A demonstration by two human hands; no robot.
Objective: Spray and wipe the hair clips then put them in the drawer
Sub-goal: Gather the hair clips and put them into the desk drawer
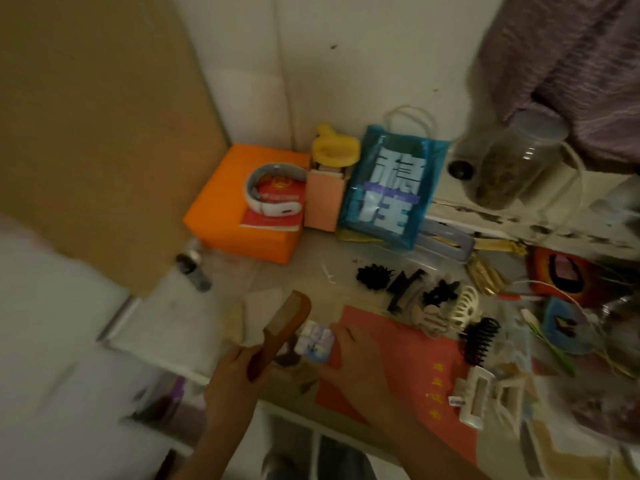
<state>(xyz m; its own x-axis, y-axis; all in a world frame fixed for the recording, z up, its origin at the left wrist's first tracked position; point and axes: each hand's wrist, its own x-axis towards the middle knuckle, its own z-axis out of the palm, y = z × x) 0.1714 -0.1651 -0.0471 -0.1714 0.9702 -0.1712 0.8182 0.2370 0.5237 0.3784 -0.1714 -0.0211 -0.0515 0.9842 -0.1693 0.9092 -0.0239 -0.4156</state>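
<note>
Two hands low over a cluttered table, hair clips spread to the right.

Left hand (pixel 239 372) curled round the handle of a brown comb (pixel 282 329), teeth up and tilted toward the wall. Right hand (pixel 360 355) beside it, fingers on a small white-and-blue block (pixel 314 341); grasping or only touching, cannot tell through the blur. Under the right hand, a red sheet (pixel 408 372) on the table (pixel 194 320). Clips in a loose row beyond the sheet's far edge: black clip (pixel 374 276), dark clip (pixel 405 287), beige clip (pixel 429 320), white clip (pixel 465 306), a second black clip (pixel 479 339) on the sheet's right edge, cream clip (pixel 474 396) nearest. Against the wall, orange box (pixel 221 216), blue bag (pixel 388 188), jar (pixel 512 161). Small dark bottle (pixel 193 268) near the left edge of the table, well apart from the clips.
</note>
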